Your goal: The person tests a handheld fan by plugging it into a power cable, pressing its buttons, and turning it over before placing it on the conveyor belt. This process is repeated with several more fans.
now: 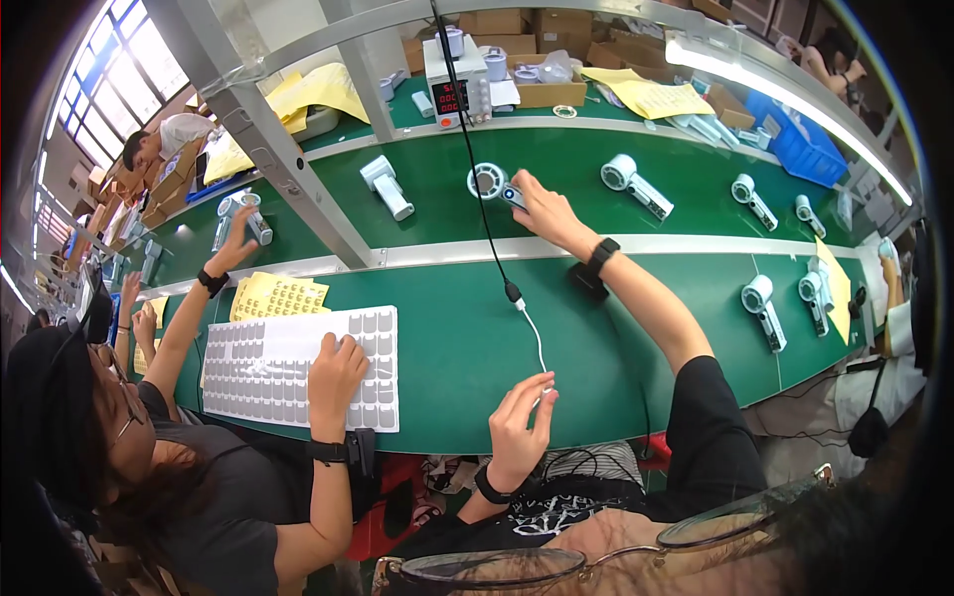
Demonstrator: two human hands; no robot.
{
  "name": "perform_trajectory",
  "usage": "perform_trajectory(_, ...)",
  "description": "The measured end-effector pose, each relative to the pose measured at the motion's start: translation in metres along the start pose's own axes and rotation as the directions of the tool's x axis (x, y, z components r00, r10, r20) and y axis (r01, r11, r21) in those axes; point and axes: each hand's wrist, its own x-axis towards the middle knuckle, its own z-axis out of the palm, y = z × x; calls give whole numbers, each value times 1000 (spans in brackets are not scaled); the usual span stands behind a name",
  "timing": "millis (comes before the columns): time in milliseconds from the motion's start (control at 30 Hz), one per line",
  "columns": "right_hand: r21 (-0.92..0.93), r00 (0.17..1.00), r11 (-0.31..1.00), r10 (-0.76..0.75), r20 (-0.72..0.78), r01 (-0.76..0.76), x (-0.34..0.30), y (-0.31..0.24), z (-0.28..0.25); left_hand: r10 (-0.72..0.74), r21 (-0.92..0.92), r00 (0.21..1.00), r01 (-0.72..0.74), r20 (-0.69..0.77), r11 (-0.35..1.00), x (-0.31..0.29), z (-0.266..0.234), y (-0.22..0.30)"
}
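Pinching, left hand: left hand (519, 429) over the front part of the smooth green counter (447, 318); thumb and forefinger pressed together on the lower end of a thin white cord (538, 343); exact tip too small to read.
Cord, upper end: joins a black cable (475, 164) by a small plug; cable hangs from above.
Right hand: right hand (549, 214) extended across a pale grey rail (447, 251); fingers closed on the handle of a white plastic handheld fan with a round, ring-shaped head (487, 181); thumb placement unclear.
Fan, position: at the green strip (556, 157) beyond the rail, head to the left of the hand; cannot tell whether it rests or is lifted.
Strip, neighbours: one white fan with a rectangular-looking head (388, 187) to the left; a larger round-headed white fan (636, 187) to the right.
Counter, right end: two upright-headed white fans (763, 313) near a yellow sheet (835, 288).
Counter, left: white sheet of grey labels (298, 368), a co-worker's hand (336, 375) on it; yellow label sheets (278, 296) just behind.
Behind strip: pale box-shaped instrument with red digits (452, 94); blue plastic crate (795, 144) at right.
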Motion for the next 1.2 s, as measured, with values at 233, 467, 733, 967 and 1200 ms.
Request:
perform_trajectory(233,660,959,706,102,265,-257,-121,-61,-66,-255,-267,939,313,230,911,-12,2,5)
perform_trajectory(467,939,969,264,166,181,-221,-219,-109,-69,-137,-306,940,236,314,922,-17,23,16)
perform_trajectory(733,994,959,-12,260,112,-113,-244,-123,-46,-60,-269,964,132,258,954,-21,36,20)
perform_trajectory(967,993,917,-85,384,104,-77,-247,-138,-32,-90,-156,984,114,153,981,-25,38,23)
perform_trajectory(1200,997,910,82,414,-33,-1,-251,-139,-10,-208,-102,967,224,144,969,-28,32,20)
